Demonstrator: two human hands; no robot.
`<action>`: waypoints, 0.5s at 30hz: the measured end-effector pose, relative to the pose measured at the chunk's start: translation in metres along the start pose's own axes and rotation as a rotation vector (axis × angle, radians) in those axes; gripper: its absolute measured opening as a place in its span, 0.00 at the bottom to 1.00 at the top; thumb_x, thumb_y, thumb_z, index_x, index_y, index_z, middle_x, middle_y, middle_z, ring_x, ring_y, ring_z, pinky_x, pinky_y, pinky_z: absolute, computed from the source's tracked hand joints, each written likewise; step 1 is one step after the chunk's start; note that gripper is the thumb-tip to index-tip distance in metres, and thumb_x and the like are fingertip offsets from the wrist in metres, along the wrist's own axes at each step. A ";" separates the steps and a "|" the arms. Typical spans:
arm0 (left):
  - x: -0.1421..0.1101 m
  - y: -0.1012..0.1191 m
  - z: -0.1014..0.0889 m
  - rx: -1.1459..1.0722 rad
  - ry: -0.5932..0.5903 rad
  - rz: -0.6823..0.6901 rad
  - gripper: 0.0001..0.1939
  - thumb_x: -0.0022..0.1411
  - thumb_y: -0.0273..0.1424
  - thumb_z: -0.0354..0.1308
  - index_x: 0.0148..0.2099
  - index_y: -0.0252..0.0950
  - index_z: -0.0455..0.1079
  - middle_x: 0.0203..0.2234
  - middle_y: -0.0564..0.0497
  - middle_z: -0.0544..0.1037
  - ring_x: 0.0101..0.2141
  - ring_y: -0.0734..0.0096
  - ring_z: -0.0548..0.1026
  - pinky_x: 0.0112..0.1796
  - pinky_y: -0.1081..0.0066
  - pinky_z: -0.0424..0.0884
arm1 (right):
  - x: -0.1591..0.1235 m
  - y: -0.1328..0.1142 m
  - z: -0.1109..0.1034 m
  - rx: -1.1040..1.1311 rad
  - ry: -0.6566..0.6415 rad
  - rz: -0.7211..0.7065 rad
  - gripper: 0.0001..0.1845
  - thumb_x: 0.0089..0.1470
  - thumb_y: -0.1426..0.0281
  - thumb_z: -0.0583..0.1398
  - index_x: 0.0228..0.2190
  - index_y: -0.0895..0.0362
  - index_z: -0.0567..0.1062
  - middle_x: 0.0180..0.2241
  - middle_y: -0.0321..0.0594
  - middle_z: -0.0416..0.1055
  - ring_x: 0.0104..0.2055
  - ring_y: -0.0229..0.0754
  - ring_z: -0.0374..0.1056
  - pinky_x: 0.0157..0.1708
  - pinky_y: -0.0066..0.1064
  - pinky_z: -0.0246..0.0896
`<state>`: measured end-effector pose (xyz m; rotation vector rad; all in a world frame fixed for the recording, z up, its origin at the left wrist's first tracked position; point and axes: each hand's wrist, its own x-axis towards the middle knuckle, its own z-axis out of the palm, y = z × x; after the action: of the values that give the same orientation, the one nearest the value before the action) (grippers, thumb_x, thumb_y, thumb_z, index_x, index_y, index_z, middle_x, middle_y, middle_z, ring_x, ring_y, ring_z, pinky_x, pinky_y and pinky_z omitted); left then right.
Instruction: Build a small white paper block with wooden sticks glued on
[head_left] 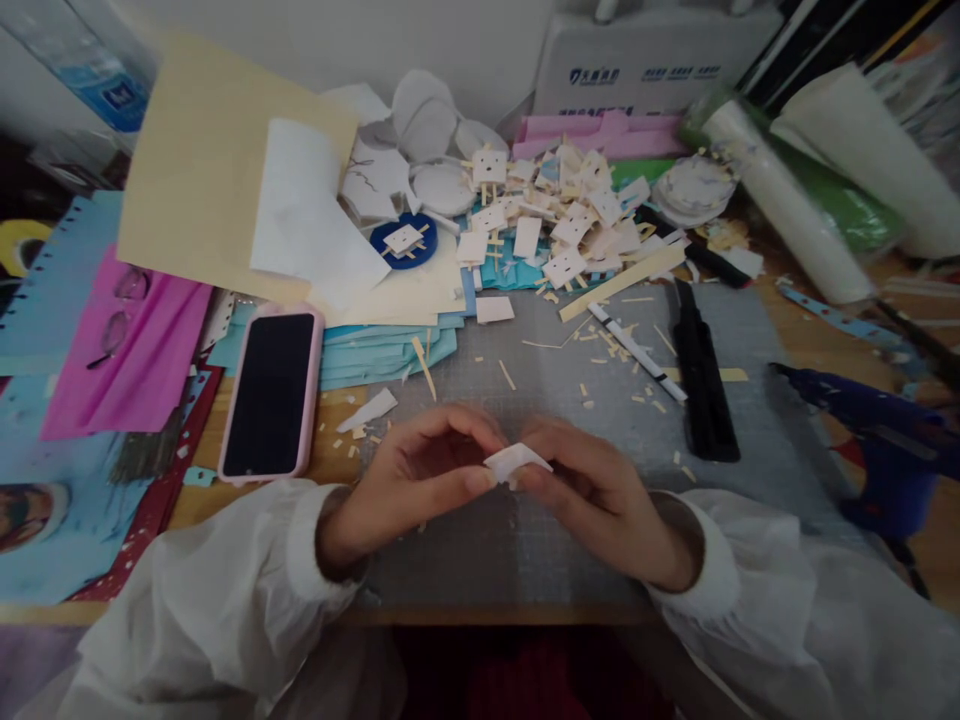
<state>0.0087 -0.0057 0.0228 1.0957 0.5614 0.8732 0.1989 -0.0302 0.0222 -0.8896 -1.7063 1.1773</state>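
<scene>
Between my two hands is a small folded piece of white paper [517, 459], held above the grey cutting mat [480, 555]. My left hand [427, 470] pinches its left end between thumb and fingers. The right end is pinched by my right hand [592, 490]. Beyond my hands lie thin cream paper scraps and a black-and-white pen [637, 352]. A black utility knife [703, 385] rests to the right of my right hand. Farther back is a heap of small paper figures [574, 225] with drawn faces and stick-like limbs.
A phone in a pink case [271, 392] lies at left, beside teal paper sheets [390, 355] and pink paper [127, 350] with glasses [116, 325]. A blue glue gun [885, 430] is at right. Rolls of material [787, 200] lie at the back right.
</scene>
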 end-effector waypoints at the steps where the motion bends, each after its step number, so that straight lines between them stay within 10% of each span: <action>1: 0.001 0.000 0.001 0.019 -0.011 0.038 0.07 0.59 0.29 0.63 0.41 0.36 0.74 0.35 0.48 0.73 0.36 0.71 0.71 0.38 0.73 0.68 | -0.001 0.000 0.001 -0.010 0.003 -0.014 0.06 0.62 0.71 0.55 0.35 0.56 0.73 0.27 0.35 0.65 0.29 0.33 0.61 0.28 0.26 0.57; 15: -0.009 0.000 -0.003 0.357 -0.028 0.264 0.11 0.53 0.27 0.67 0.41 0.40 0.76 0.38 0.47 0.73 0.40 0.67 0.73 0.42 0.68 0.71 | -0.006 0.003 0.004 -0.051 -0.014 -0.089 0.10 0.62 0.69 0.55 0.44 0.51 0.75 0.36 0.39 0.68 0.37 0.36 0.67 0.33 0.27 0.64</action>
<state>0.0011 -0.0115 0.0213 1.5306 0.5701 1.0072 0.1980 -0.0364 0.0171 -0.8293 -1.7754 1.0880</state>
